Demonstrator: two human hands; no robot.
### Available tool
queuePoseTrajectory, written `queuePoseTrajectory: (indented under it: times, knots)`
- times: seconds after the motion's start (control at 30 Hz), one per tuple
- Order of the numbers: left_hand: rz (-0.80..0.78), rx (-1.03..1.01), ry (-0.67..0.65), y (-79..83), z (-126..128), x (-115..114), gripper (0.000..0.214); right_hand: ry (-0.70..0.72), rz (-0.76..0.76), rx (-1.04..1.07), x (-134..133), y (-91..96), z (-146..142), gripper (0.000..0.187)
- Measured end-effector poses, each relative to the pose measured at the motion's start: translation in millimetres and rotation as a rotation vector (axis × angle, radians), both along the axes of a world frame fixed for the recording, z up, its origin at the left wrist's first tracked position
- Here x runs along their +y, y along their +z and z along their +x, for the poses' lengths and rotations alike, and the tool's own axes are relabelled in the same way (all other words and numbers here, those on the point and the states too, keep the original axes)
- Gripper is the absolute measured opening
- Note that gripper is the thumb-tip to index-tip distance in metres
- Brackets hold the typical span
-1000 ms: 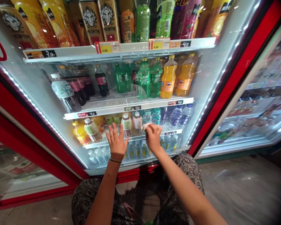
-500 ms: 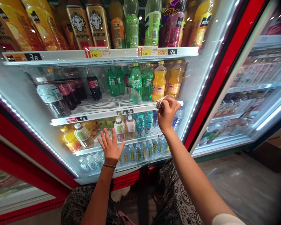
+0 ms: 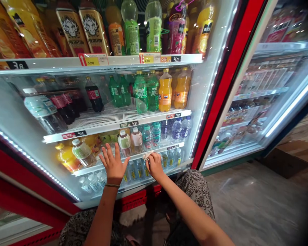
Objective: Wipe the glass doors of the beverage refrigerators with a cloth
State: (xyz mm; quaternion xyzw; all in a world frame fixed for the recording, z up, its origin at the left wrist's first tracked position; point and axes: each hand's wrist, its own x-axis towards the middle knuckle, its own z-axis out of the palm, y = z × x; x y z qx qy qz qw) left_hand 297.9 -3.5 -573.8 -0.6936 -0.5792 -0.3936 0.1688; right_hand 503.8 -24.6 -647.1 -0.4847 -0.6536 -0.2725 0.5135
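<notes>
Fingers spread, my left hand (image 3: 114, 166) is held flat at the cooler's glass front, before the lower shelves; contact with the glass looks likely. To its right, my right hand (image 3: 155, 166) is closed around a small pale cloth (image 3: 146, 156), mostly hidden in the fingers. That hand is level with the front edge of the lower drink shelf (image 3: 160, 149). Behind the glass near both hands stand a pale-labelled bottle (image 3: 125, 143), a pink-labelled bottle (image 3: 137, 140) and teal bottles (image 3: 151, 136).
Large juice bottles (image 3: 202, 29) fill the top shelf, with price tags (image 3: 93, 59) along its edge. Green soda bottles (image 3: 140, 90) and orange soda bottles (image 3: 165, 90) stand below. A red frame (image 3: 227, 71) separates a second cooler (image 3: 261, 92). My patterned trouser knees (image 3: 195, 188) are close to the cooler base.
My right hand has moved down and left with the cloth, from the middle shelf edge to the lower one. My left hand stays spread in place. The view has shifted slightly right.
</notes>
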Motion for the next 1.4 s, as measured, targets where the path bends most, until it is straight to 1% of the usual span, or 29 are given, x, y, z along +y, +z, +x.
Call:
queuePoseTrajectory:
  times: [0.07, 0.1, 0.13, 0.2, 0.27, 0.33, 0.37, 0.4, 0.43, 0.47, 0.5, 0.57, 0.67, 0.73, 0.8, 0.87, 0.93, 1.0, 1.03, 1.1, 1.17, 1.2, 1.23, 1.27, 1.3, 1.33, 1.37, 1.4]
  knots:
    - [0.003, -0.006, 0.002, -1.6, 0, 1, 0.09, 0.042, 0.008, -0.058, 9, 5.8, 17, 0.03]
    - [0.007, -0.008, 0.001, -2.6, 0, 2, 0.09, 0.043, 0.015, -0.064, 12, 7.3, 31, 0.029]
    - [0.012, -0.01, 0.001, -3.7, 0, 2, 0.09, 0.026, 0.02, -0.051, 13, 8.2, 48, 0.029]
    - [0.026, -0.014, -0.003, -5.9, -2, 4, 0.091, -0.05, 0.032, 0.019, 14, 8.5, 92, 0.027]
    - [0.033, -0.017, -0.015, -7.8, -3, 5, 0.091, -0.174, 0.061, 0.15, 13, 8.7, 144, 0.023]
    - [0.033, -0.023, -0.03, -9.0, -4, 6, 0.093, -0.327, 0.121, 0.365, 12, 9.6, 190, 0.017]
    - [0.031, -0.029, -0.036, -9.2, -4, 6, 0.094, -0.392, 0.154, 0.485, 13, 10.3, 208, 0.016]
    - [0.028, -0.035, -0.041, -9.2, -3, 6, 0.095, -0.437, 0.183, 0.598, 14, 10.9, 218, 0.016]
    - [0.027, -0.04, -0.043, -9.1, -2, 6, 0.096, -0.453, 0.202, 0.689, 16, 11.3, 222, 0.017]
    - [0.026, -0.043, -0.043, -8.8, -1, 5, 0.096, -0.443, 0.211, 0.746, 18, 11.4, 217, 0.018]
    - [0.027, -0.044, -0.043, -8.5, 1, 5, 0.097, -0.418, 0.207, 0.773, 21, 11.1, 204, 0.019]
    - [0.036, -0.037, -0.04, -8.1, 3, 3, 0.096, -0.35, 0.177, 0.763, 24, 8.7, 160, 0.019]
    - [0.061, -0.012, -0.033, -7.5, 4, 1, 0.095, -0.248, 0.1, 0.644, 20, 1.1, 74, 0.015]
    - [0.058, -0.001, -0.031, -6.6, 3, 0, 0.094, -0.147, 0.032, 0.537, 12, -4.5, 25, 0.016]
    - [0.038, -0.001, -0.028, -5.4, 2, -1, 0.094, -0.016, -0.077, 0.368, 3, -7.5, -6, 0.021]
    - [0.023, 0.003, -0.015, -4.3, 1, -1, 0.093, 0.103, -0.185, 0.199, -2, -6.3, -17, 0.022]
    - [0.018, 0.014, 0.004, -3.9, 0, -1, 0.091, 0.177, -0.246, 0.117, -1, -0.2, -6, 0.02]
    - [0.024, 0.023, 0.013, -4.4, -1, 0, 0.09, 0.168, -0.233, 0.176, 3, 10.4, 25, 0.015]
    - [0.029, 0.025, 0.013, -4.9, -1, 0, 0.09, 0.126, -0.205, 0.247, 6, 17.1, 48, 0.011]
    - [0.037, 0.022, 0.006, -6.0, -1, 1, 0.089, -0.016, -0.121, 0.428, 11, 32.4, 104, 0.002]
    - [0.042, 0.009, -0.006, -7.3, -1, 2, 0.09, -0.138, -0.052, 0.546, 15, 49.0, 164, 0.009]
    - [0.043, 0.0, -0.014, -8.0, -1, 2, 0.091, -0.199, -0.021, 0.631, 16, 56.9, 190, 0.009]
    - [0.045, -0.01, -0.021, -8.8, -1, 3, 0.092, -0.248, -0.003, 0.733, 18, 64.2, 211, 0.008]
    - [0.047, -0.016, -0.028, -9.6, 0, 3, 0.094, -0.292, 0.01, 0.819, 19, 70.3, 224, 0.008]
    - [0.052, -0.016, -0.035, -10.6, 0, 4, 0.095, -0.329, 0.018, 0.887, 21, 74.8, 229, 0.007]
    - [0.059, -0.012, -0.04, -11.5, 0, 5, 0.096, -0.356, 0.023, 0.918, 23, 77.1, 224, 0.007]
    - [0.067, -0.006, -0.041, -12.3, 0, 5, 0.096, -0.368, 0.024, 0.909, 25, 76.9, 209, 0.008]
    - [0.076, -0.002, -0.039, -12.9, 1, 5, 0.096, -0.37, 0.026, 0.882, 27, 74.2, 187, 0.008]
